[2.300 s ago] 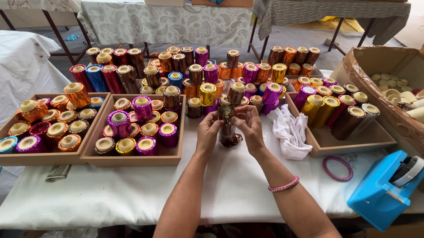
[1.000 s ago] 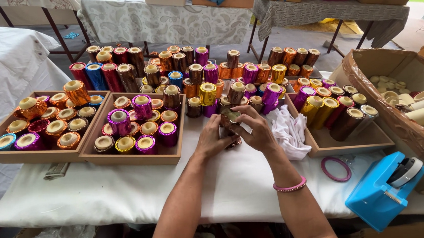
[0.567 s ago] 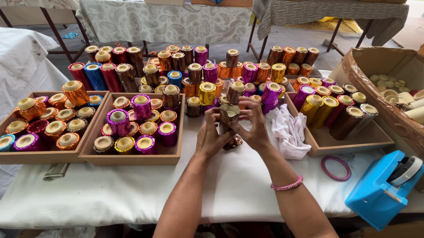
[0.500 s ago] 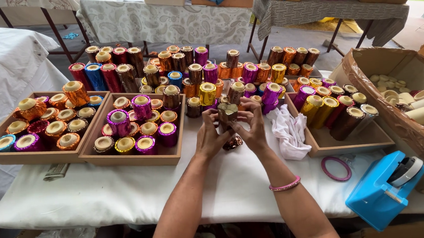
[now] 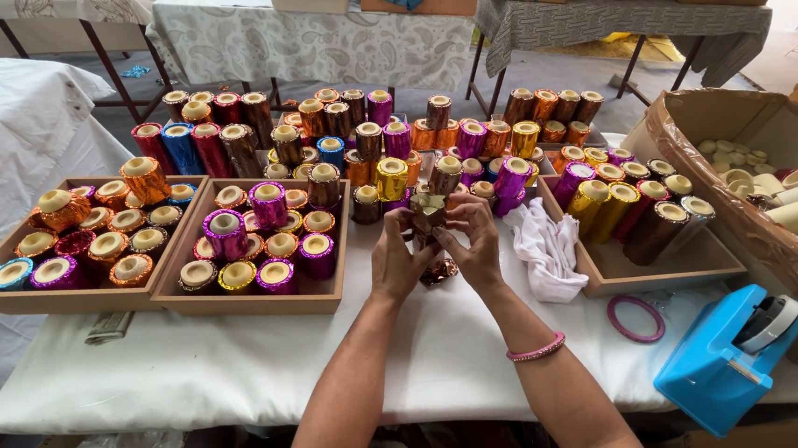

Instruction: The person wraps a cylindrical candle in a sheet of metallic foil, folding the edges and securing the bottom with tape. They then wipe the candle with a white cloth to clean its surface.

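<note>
1. I see a dark bronze foil-wrapped candle (image 5: 428,214) held upright between both hands, just above the white tablecloth (image 5: 240,366), in front of the rows of standing candles.
2. My left hand (image 5: 400,261) is closed round the candle's left side, fingertips pressed to the foil near its top.
3. My right hand (image 5: 472,247) grips the right side the same way, its fingers curled against the foil; a pink bangle (image 5: 536,348) sits on that wrist.
4. Just below the hands a crumpled bit of dark foil (image 5: 439,272) lies on the cloth; I cannot tell whether it joins the candle.
5. Beside the right hand lies a bunched white cloth (image 5: 548,251), partly over the edge of a wooden tray (image 5: 664,271) holding gold, purple and brown candles on their sides.
6. To the left, two more wooden trays (image 5: 255,302) hold short foil-wrapped candles in purple, gold and orange.
7. Near the front edge on the right lie a pink ring (image 5: 637,319) and a blue tape dispenser (image 5: 722,360).
8. A cardboard box (image 5: 742,181) of bare cream candles stands at the far right.
</note>
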